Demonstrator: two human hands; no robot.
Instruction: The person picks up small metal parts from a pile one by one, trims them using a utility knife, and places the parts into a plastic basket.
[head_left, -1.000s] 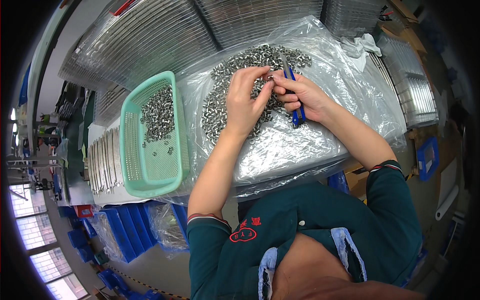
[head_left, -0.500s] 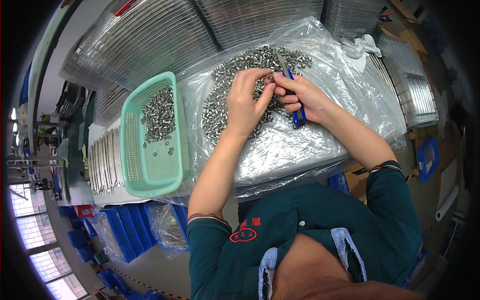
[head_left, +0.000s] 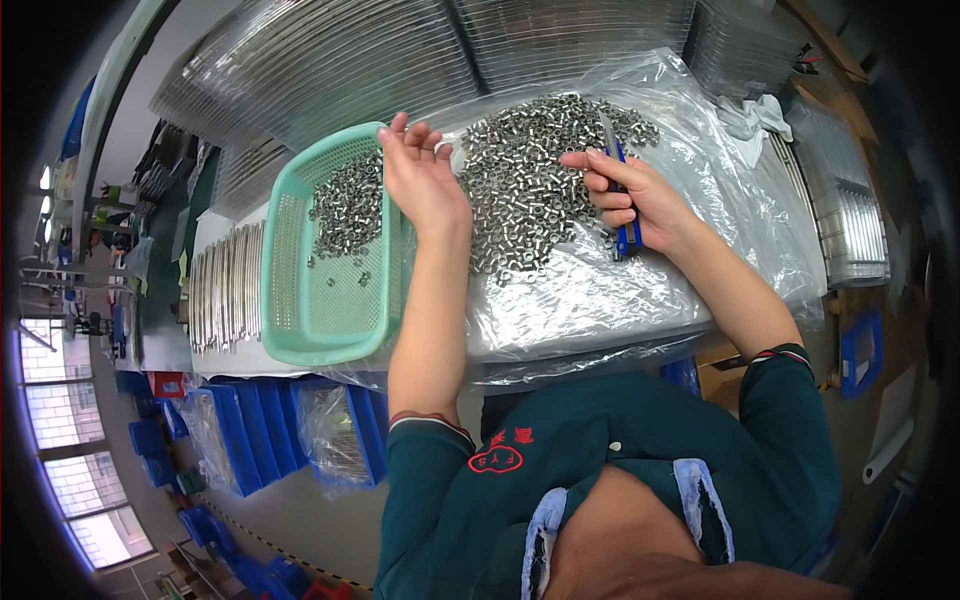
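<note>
My left hand (head_left: pixel 428 188) is raised beside the right rim of a pale green plastic basket (head_left: pixel 276 270). Its fingers are apart and loosely bent, and I see nothing in them. Small shiny metal ring-like parts (head_left: pixel 345 205) lie in the basket. My right hand (head_left: pixel 650 205) grips a blue utility knife (head_left: pixel 629 236), its blade pointing away from me and the index finger stretched to the left. Under and beside that hand, a large pile of the same small metal parts (head_left: pixel 520 215) spreads over clear plastic sheeting (head_left: pixel 600 310).
Stacked clear plastic trays (head_left: pixel 340 70) line the back of the table. A row of thin metal rods (head_left: pixel 228 290) lies left of the basket. A white cloth (head_left: pixel 755 125) and more clear trays (head_left: pixel 845 215) are at the right. Blue bins (head_left: pixel 260 435) stand below the table's front edge.
My left hand has moved left from the pile to the basket's rim, and its fingers have parted. My right hand still grips the knife. The whole view has shifted slightly.
</note>
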